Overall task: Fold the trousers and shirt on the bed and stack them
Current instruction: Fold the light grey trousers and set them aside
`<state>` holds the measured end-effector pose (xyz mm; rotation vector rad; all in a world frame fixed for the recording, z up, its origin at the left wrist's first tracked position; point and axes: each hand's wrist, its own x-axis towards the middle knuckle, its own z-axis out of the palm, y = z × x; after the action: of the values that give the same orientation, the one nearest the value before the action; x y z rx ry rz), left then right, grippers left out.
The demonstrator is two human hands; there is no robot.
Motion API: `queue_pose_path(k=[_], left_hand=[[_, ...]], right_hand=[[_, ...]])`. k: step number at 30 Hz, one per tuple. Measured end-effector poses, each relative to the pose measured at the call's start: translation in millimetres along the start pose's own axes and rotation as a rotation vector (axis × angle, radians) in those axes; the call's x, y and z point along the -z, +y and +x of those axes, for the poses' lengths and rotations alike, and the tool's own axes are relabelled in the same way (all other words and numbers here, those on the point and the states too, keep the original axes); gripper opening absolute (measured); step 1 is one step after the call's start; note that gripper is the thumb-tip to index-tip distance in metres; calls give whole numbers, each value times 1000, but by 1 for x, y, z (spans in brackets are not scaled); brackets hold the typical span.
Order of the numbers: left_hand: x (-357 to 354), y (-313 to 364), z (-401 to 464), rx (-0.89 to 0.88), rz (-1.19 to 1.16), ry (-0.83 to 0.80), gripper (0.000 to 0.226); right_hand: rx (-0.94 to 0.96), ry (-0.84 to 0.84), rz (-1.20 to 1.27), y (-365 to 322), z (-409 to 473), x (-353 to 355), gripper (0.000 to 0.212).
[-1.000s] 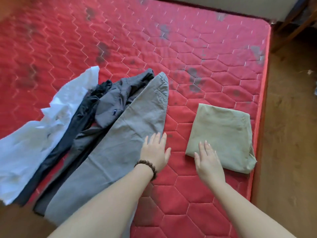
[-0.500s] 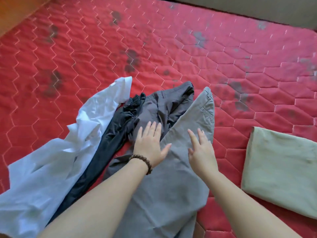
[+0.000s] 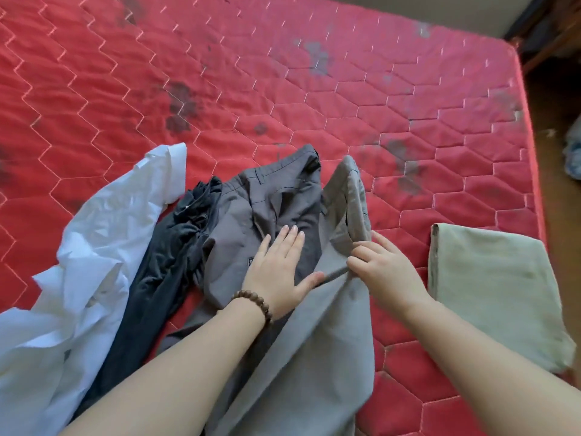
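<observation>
Head view: the right hand (image 3: 386, 272) pinches a fold of the light grey trousers (image 3: 314, 347) near their waistband, fingers closed on the cloth. Just left of that grip, the left hand (image 3: 276, 278) lies flat and open, palm down on the dark grey trousers (image 3: 251, 209). Further left lie a black garment (image 3: 157, 278) and the white shirt (image 3: 94, 247). Well right of the grip sits a folded green garment (image 3: 490, 291) on the red bed (image 3: 283, 73).

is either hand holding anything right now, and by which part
The right hand has a grip on the light grey trousers, pinching their left edge below the waistband. The left hand holds nothing; it lies flat on the dark grey trousers.
</observation>
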<state>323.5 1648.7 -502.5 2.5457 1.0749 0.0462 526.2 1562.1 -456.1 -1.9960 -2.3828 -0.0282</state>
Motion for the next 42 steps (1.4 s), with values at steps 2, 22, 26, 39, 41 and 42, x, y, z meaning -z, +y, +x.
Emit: queue_pose_path(k=[2, 22, 26, 39, 41, 42], left_hand=[[-1, 11, 2, -8, -36, -8, 89], [-41, 111, 31, -169, -165, -120, 84], [-24, 97, 40, -56, -208, 250, 75], [15, 142, 96, -131, -183, 122, 37], [19, 157, 92, -171, -191, 136, 38], [23, 164, 91, -181, -201, 140, 39]], right_hand=[[-16, -25, -6, 11, -31, 9, 17], [-954, 141, 822, 39, 22, -8, 85], [-1082, 198, 936, 61, 26, -12, 3], [-678, 171, 1316, 94, -59, 61, 23], [-661, 216, 1289, 96, -60, 70, 15], [-674, 257, 1276, 98, -60, 75, 10]])
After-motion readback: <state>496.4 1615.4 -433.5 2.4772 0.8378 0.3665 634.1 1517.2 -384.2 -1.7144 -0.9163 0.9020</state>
